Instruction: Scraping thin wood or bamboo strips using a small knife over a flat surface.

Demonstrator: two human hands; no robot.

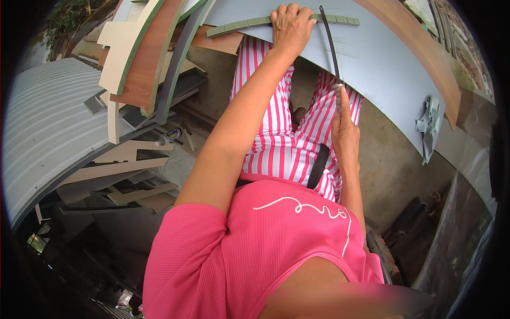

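Left hand (289, 26) laid palm-down over a pale green strip (239, 25), fingers spread and curled over its far edge, pressing rather than pinching. Strip itself long and thin, notched into short segments, lying crosswise on the near edge of a grey-blue panel (382, 58) and running out to either side of those fingers, further to the left than to the right. Right hand (344, 135) lower and nearer the body, fingers closed round the pale wrapped end of a thin dark blade (329, 45), forefinger stretched along the grip. Long axis of the blade almost straight away from the right fingers, leaning slightly left, crossing the strip at close to a right angle just to the right of the left fingers. Touching the strip there or merely passing above it: hard to tell from this height, and likewise whether saw blade or file. Left hand thus the one on the strip, right hand well back from it with only the blade bridging the gap. Under both forearms, striped trousers and bare ground. Off to the right of the right fingers, a crumpled greyish rag (430, 127) on the panel's lower stretch. Far to the left of the left fingers, stacked wooden offcuts (143, 58), a small bottle (169, 136) among them, and a corrugated sheet (48, 122).
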